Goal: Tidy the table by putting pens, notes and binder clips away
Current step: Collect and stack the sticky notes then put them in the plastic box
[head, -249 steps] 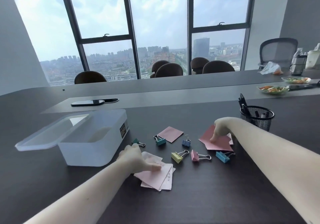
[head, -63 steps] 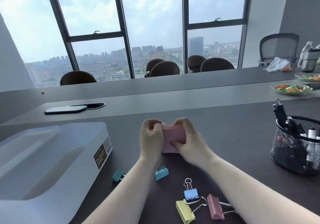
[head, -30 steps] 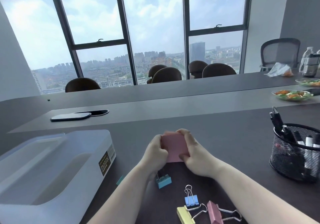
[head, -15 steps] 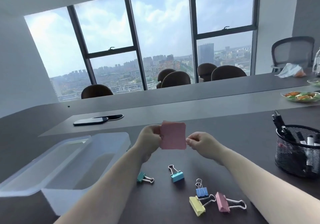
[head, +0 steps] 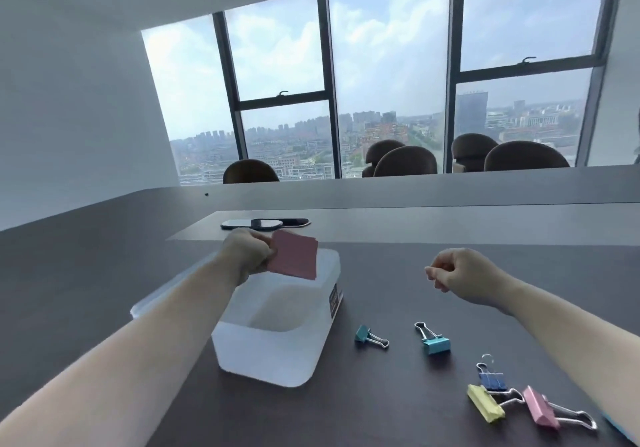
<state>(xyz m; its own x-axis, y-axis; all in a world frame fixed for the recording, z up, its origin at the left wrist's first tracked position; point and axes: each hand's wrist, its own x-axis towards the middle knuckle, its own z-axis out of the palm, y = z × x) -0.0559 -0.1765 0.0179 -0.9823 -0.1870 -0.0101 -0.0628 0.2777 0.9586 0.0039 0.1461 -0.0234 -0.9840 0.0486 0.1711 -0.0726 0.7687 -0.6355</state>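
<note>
1. Pink notes [head: 293,259], one squared stack, upright above the open translucent box [head: 277,349].
2. Five binder clips on the table, at 4 o'clock from the box: teal [head: 363,334], light blue [head: 437,345], dark blue [head: 491,381], yellow [head: 485,408], pink [head: 540,409].

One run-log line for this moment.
left hand: holds pink notes over box | right hand: empty | clips: on table

Bright daylight from the windows [head: 381,83]; wide-angle bending at edges; slightly soft
</note>
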